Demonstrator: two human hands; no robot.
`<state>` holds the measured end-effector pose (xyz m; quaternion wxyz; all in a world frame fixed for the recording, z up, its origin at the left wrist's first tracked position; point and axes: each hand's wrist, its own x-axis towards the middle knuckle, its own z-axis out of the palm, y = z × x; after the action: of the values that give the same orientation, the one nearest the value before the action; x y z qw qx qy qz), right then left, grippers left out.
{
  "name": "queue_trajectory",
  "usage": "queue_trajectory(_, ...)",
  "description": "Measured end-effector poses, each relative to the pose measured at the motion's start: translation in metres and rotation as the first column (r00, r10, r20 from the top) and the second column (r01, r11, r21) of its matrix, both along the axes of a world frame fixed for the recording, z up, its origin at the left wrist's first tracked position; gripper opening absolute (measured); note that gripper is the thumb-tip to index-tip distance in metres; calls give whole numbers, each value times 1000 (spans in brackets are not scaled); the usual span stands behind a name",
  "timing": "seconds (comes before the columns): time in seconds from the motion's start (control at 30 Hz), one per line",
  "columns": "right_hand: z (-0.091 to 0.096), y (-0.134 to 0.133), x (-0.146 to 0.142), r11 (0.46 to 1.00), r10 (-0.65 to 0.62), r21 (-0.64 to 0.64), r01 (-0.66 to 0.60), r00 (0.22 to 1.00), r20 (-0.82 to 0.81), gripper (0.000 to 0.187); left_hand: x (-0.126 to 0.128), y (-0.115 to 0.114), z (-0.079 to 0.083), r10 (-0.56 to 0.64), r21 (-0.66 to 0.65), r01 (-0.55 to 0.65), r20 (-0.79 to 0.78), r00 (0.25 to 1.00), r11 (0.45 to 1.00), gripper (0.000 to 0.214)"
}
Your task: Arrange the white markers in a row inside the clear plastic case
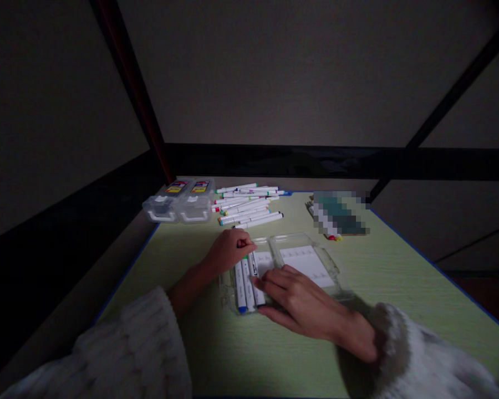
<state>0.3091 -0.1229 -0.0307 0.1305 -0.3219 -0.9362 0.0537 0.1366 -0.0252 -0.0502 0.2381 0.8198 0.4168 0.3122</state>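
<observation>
A clear plastic case (291, 239) lies opened flat on the table, a printed white sheet (305, 263) in its right half. Side by side in the left half are a blue-tipped white marker (241, 288) and a second white marker (248, 285). Just right of these lies a third marker (258, 296). My left hand (230, 249) is closed, its fingers pinched at the far end of the third marker. With fingers stretched out, my right hand (299, 299) rests its fingertips against that marker's side, the thumb near its lower end.
Several loose white markers (249, 205) lie in a pile at the back. Two clear cases with handles (195, 208) stand at the back left. A pixelated dark green item (341, 213) lies at the right, beside more markers (330, 235). The table (382, 277) has a blue edge.
</observation>
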Motion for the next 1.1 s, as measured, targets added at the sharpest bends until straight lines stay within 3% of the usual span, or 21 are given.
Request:
queue_trajectory(0.27, 0, 0, 0, 1000, -16, 0, 16, 1000, 21, 37, -1, -1, 0, -13, 119, 17, -31, 999, 993, 6)
queue_trajectory(0.53, 0, -1, -1, 1000, -16, -1, 16, 999, 30, 37, -4, 1, -1, -65, 144, 86, -145, 987, 986, 26)
queue_trajectory(0.8, 2, -2, -2, 1000, -22, -14, 23, 999, 34, 36, -7, 0, 1, -143, 163, 178, -205, 968, 970, 30)
queue_trajectory(1.1, 2, -2, -3, 1000, -24, 9, 24, 999, 48, 37, -8, -2, 2, -118, 185, 160, -218, 969, 970, 30)
